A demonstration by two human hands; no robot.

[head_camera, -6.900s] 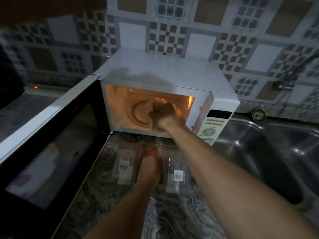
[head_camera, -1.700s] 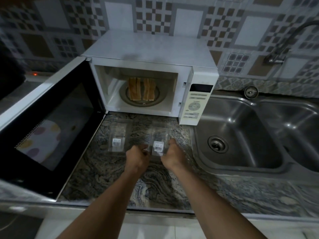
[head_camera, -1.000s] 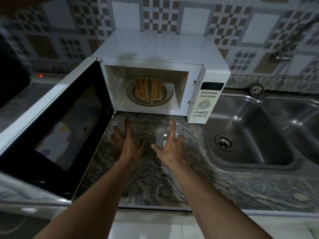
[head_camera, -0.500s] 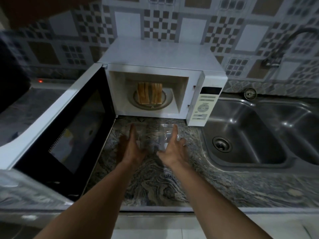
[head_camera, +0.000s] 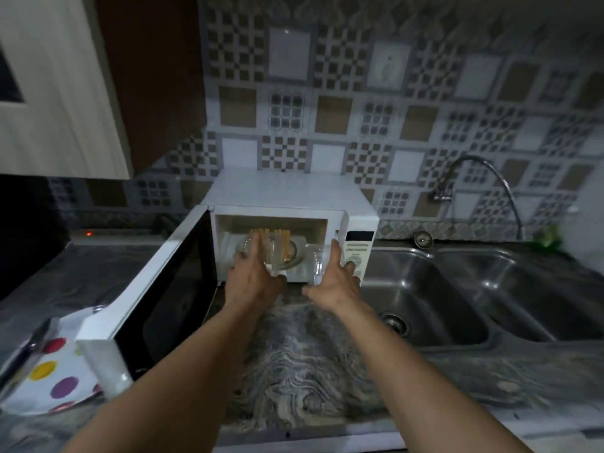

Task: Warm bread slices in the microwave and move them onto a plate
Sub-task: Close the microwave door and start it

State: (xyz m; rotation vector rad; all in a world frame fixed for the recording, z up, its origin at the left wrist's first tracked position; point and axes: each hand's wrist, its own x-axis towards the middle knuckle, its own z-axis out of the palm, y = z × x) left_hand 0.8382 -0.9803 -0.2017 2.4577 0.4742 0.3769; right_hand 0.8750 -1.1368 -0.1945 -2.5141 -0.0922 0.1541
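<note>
1. Change: both hands have lifted off the counter (head_camera: 310,354) and now sit at the mouth of the microwave (head_camera: 287,191), 12 o'clock from the person.
2. Left hand (head_camera: 253,282): fingers straight, tips over the cavity edge, gripping nothing visible.
3. Right hand (head_camera: 333,282): fingers extended, forefinger up near the control panel. A clear plastic shimmer lies just at its 10 o'clock; whether the hand touches it cannot be told.
4. Bread slices (head_camera: 284,241) stand on edge on the turntable inside, untouched, dead ahead of the left fingertips.
5. Door (head_camera: 157,289) hangs wide open at 9 o'clock. Cavity is unlit.
6. Reading: a reach toward the bread looks under way, with no lift yet.
7. Dotted plate (head_camera: 55,384) waits at 8 o'clock, beyond the door.
8. Against half a second ago: hands were low over two clear packets on the counter. Those are now out of sight behind the hands. The view has tipped upward. Bread and door unchanged.
</note>
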